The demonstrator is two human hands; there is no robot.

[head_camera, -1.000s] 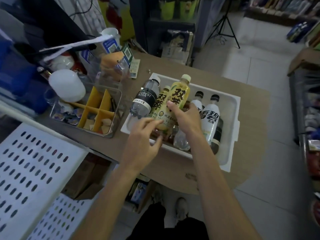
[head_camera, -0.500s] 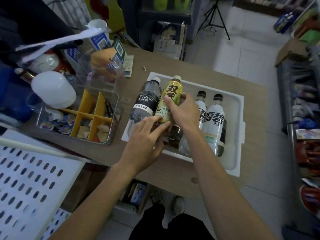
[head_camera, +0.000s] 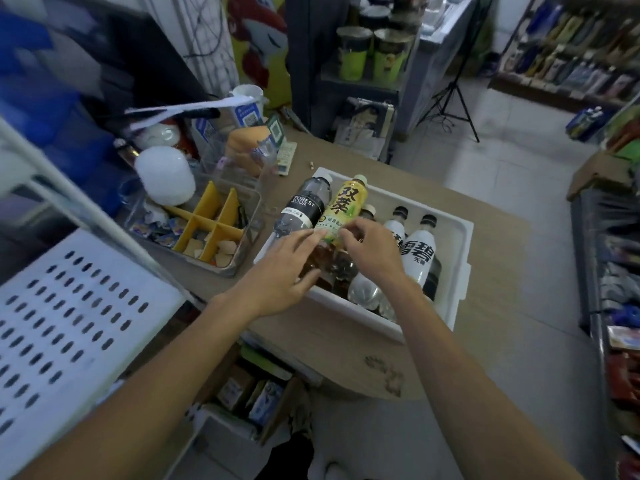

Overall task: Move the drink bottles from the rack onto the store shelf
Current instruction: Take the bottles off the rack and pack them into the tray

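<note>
Since half a second ago your right hand (head_camera: 370, 252) has slid down the yellow bottle (head_camera: 346, 202) toward you, off the middle of the label, and your left hand (head_camera: 287, 271) has crept up to meet it.

Nearest you, on the left, is the white perforated shelf (head_camera: 69, 323) with its pale post slanting across. Both forearms reach out over the front edge of the brown worktop (head_camera: 346, 351).

The hands are nearly together over the near left part of the white rack (head_camera: 462, 244). The left one's fingers are stretched out fairly straight, tips touching the lower end of the yellow bottle. The right one's fingers curl down onto that same lower end.

The yellow bottle lies in the rack with its cap pointing away from you, right beside the Forest Soda bottle (head_camera: 306, 209) on its left. A brown-capped bottle (head_camera: 367, 211) peeks out just behind your right hand. To the right lie two white bottles (head_camera: 417, 254) with black caps, and a clear bottle (head_camera: 363, 289) sits at the near wall under your right wrist.

Left of the rack stands a clear organiser (head_camera: 214, 230) with yellow dividers, a white dome-shaped thing (head_camera: 166, 178) leaning at its far corner.

Further back there's a tripod (head_camera: 450, 102) on the tiled floor and stocked store shelves (head_camera: 571, 64) at the far right, too blurry to read.
</note>
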